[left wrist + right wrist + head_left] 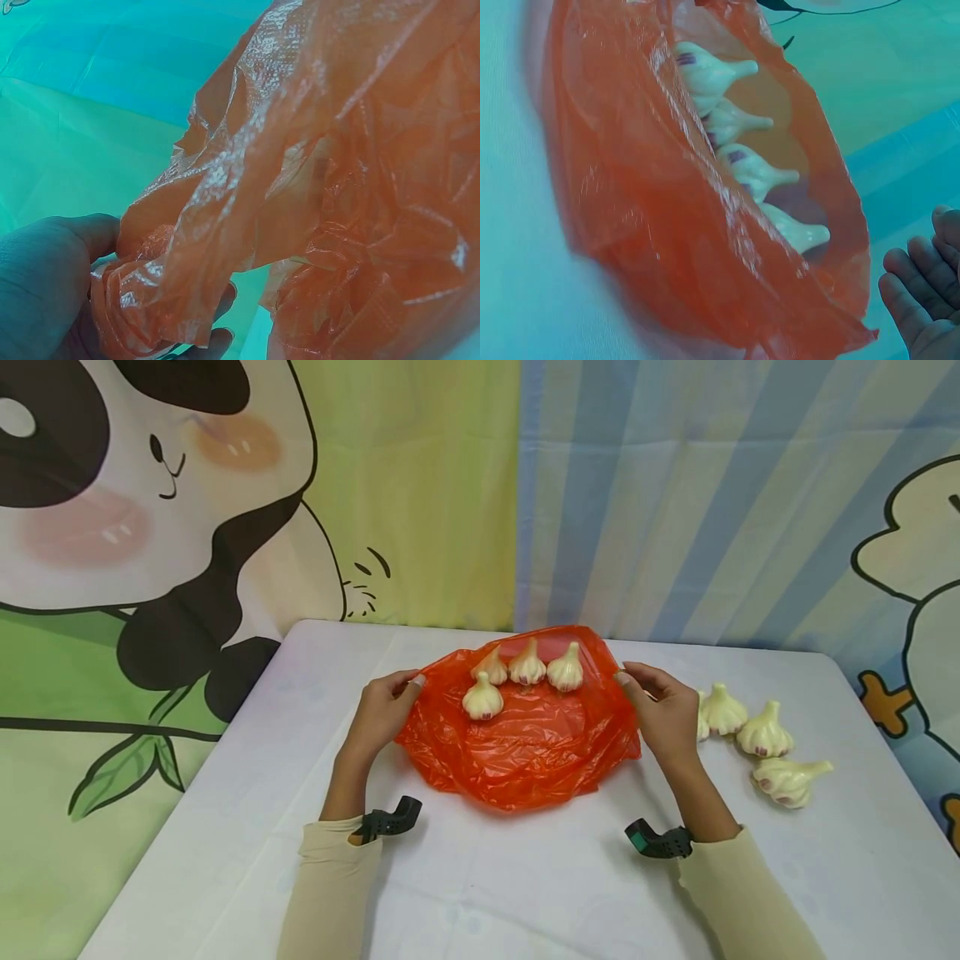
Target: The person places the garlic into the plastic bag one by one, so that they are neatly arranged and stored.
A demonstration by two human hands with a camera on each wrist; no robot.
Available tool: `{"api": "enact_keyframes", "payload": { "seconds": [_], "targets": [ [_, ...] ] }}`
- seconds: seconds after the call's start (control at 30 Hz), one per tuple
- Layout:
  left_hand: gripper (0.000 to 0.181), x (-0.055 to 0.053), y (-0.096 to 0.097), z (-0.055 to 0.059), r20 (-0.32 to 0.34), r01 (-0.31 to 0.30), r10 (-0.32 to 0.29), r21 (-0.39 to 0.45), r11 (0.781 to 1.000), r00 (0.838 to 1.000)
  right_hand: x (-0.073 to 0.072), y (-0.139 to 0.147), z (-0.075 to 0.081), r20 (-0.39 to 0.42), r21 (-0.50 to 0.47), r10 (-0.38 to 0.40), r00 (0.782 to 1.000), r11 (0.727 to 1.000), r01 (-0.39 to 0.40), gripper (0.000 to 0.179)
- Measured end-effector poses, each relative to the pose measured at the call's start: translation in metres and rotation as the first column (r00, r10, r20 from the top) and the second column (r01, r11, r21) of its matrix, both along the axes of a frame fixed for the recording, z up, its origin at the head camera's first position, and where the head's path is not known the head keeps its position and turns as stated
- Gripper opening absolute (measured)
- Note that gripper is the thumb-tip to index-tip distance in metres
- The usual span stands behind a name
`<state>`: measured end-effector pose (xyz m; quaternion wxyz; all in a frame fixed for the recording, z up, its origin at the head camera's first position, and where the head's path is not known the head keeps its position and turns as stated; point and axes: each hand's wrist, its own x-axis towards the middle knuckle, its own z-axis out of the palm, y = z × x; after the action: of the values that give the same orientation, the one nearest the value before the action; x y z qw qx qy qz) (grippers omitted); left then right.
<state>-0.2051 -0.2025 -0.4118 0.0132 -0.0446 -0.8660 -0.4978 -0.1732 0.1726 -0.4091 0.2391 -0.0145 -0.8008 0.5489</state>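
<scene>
A red plastic bag (pixel 517 739) lies on the table with its mouth spread wide. Several garlic bulbs (pixel 566 668) sit inside; the right wrist view shows them in a row behind the near fold of the bag (pixel 645 172). My left hand (pixel 384 710) grips the bag's left edge; in the left wrist view, thumb and fingers curl round the bunched film (pixel 161 292). Beside the bag's right edge is my right hand (pixel 667 714), whose extended fingers (pixel 922 285) appear apart from the film in the right wrist view.
More garlic bulbs (pixel 765 731) lie in a loose group on the table (pixel 487 893), to the right of my right hand. A cartoon-printed curtain (pixel 600 510) hangs behind the table's back edge.
</scene>
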Motion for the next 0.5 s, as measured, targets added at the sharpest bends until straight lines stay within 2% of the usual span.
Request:
{"api": "enact_keyframes", "payload": {
  "seconds": [0.27,0.5],
  "targets": [
    [0.046,0.001,0.001,0.001,0.001,0.004,-0.004,-0.001,1.0,1.0,0.006,0.02,0.002,-0.016,-0.025,-0.056,0.998,0.998,0.055,0.031],
    [0.048,0.001,0.001,0.002,0.012,0.001,-0.001,-0.004,1.0,1.0,0.005,0.042,-0.003,-0.02,-0.021,-0.121,0.992,0.992,0.121,0.031]
  ]
}}
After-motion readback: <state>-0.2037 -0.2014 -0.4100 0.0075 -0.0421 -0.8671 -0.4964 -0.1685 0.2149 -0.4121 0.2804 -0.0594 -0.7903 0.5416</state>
